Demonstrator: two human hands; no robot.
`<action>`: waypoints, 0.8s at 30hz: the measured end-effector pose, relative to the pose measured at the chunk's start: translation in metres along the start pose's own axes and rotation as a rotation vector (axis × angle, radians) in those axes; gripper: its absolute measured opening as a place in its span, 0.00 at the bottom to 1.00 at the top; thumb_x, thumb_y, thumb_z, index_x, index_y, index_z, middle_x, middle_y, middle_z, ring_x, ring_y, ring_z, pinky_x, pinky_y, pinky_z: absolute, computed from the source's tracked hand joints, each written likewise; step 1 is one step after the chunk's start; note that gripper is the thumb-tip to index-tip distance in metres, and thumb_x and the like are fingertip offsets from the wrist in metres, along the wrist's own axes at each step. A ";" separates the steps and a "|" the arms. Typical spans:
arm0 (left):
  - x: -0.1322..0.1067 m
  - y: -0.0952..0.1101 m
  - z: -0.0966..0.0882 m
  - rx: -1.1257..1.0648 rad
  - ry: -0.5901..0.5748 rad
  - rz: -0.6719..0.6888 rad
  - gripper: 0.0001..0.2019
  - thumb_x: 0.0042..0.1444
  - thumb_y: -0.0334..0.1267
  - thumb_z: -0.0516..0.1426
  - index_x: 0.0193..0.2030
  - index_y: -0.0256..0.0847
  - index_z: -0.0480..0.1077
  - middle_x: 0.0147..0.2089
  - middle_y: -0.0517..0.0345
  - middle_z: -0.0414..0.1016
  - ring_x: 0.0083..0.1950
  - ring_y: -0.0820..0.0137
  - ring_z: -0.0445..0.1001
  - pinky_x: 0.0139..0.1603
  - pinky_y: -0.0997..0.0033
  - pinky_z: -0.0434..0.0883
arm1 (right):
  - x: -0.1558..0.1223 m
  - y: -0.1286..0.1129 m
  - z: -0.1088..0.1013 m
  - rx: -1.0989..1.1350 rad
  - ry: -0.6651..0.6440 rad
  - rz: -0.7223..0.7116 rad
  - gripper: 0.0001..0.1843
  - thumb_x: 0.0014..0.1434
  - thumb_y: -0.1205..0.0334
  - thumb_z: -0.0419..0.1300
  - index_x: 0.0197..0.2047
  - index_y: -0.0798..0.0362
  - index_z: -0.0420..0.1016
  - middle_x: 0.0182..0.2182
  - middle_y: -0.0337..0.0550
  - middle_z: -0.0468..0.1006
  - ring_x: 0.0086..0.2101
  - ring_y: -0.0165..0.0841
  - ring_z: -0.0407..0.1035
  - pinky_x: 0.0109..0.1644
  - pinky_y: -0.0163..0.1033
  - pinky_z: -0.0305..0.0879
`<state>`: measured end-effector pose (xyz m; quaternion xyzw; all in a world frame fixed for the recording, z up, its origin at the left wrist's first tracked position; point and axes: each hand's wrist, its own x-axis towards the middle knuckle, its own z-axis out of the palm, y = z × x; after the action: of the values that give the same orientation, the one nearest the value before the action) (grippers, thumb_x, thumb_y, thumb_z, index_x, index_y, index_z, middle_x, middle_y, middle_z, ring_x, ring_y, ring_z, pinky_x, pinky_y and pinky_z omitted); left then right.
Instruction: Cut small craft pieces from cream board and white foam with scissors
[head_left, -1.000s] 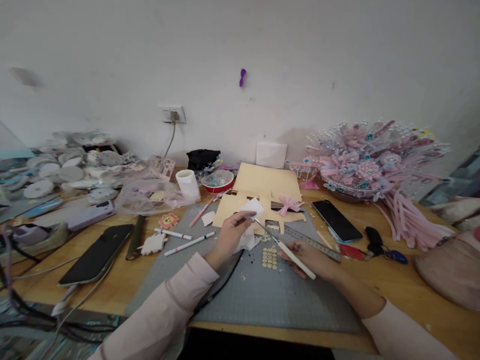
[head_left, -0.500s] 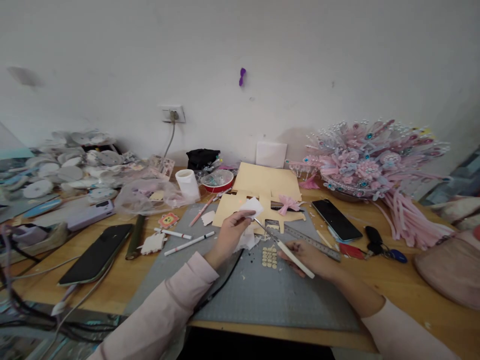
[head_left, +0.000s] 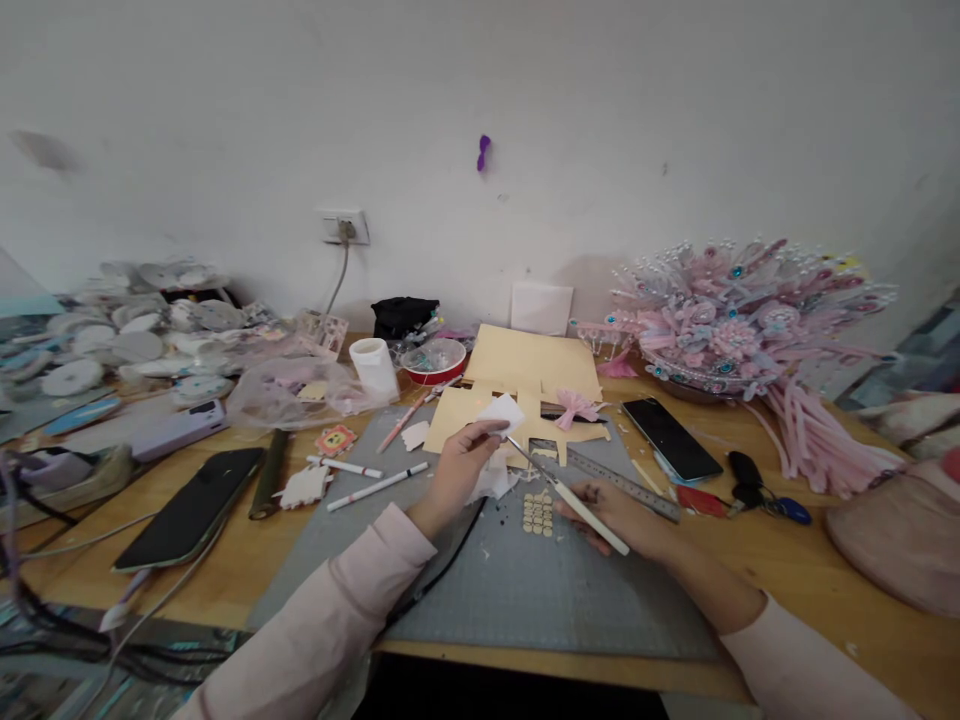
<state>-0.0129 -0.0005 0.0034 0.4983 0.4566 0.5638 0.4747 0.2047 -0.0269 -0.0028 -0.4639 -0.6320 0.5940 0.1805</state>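
Observation:
Between the fingertips of my left hand, a small piece of white paper is pinched above the grey cutting mat. My right hand is wrapped round scissors with white handles. Their blades point up and left, and the tip lies close to the paper by my left fingertips. I cannot tell whether the blades touch it. White paper scraps lie beneath my left hand. Below the blades sits a cluster of small beige discs. A steel ruler rests beyond my right hand.
Beige card sheets and a pink bow lie behind my hands. Two white pens and a black phone are leftward. Another phone, keys and a pink beaded ornament occupy the right.
The view has shifted very slightly. Both hands, the paper and the scissors hold nearly the same positions as before.

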 end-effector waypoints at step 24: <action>-0.001 0.003 0.001 -0.019 0.031 0.016 0.13 0.42 0.40 0.62 0.36 0.39 0.76 0.38 0.53 0.78 0.37 0.68 0.72 0.41 0.69 0.67 | 0.000 0.009 -0.001 0.083 0.027 0.007 0.21 0.49 0.45 0.62 0.23 0.53 0.61 0.13 0.29 0.59 0.11 0.21 0.53 0.14 0.29 0.48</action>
<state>-0.0126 -0.0024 0.0066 0.4884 0.4545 0.5797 0.4678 0.2089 -0.0273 -0.0113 -0.4662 -0.6027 0.6139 0.2063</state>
